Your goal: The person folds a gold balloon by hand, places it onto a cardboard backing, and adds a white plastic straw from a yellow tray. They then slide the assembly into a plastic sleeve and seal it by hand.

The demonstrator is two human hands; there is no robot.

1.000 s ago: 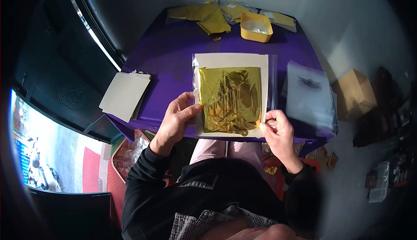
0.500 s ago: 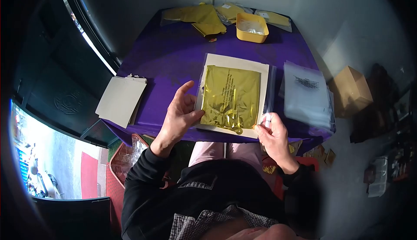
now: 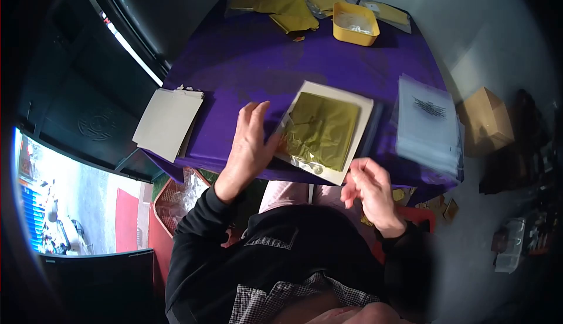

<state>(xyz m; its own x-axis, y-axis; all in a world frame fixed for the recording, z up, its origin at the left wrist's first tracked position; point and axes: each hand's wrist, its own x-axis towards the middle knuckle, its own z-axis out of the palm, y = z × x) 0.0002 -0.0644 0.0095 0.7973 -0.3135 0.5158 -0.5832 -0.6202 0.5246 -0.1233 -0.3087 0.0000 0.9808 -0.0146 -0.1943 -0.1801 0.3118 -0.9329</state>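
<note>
A clear plastic bag holding a cream card [image 3: 365,110] and a folded gold foil piece [image 3: 324,130] lies slanted near the front of the purple-covered table [image 3: 234,72]. Beside its left edge is my left hand [image 3: 248,148], fingers stretched upward and thumb toward the bag. My right hand [image 3: 373,194] is just off the lower right corner, its fingers loosely bent and nothing visible in them. To the right lies a stack of clear printed bags [image 3: 427,127]. A pile of cream cards [image 3: 167,119] sits at the table's left edge.
At the back stand a yellow tub [image 3: 355,28] and several gold packets [image 3: 275,6]. A red basket [image 3: 170,209] with clear plastic inside is below the table's front left. A cardboard box [image 3: 485,119] is beyond the right edge.
The bag has turned clockwise, and its printed text no longer shows clearly. My right hand has let go of its lower right corner. My left hand's fingers have straightened. The view has shifted slightly.
</note>
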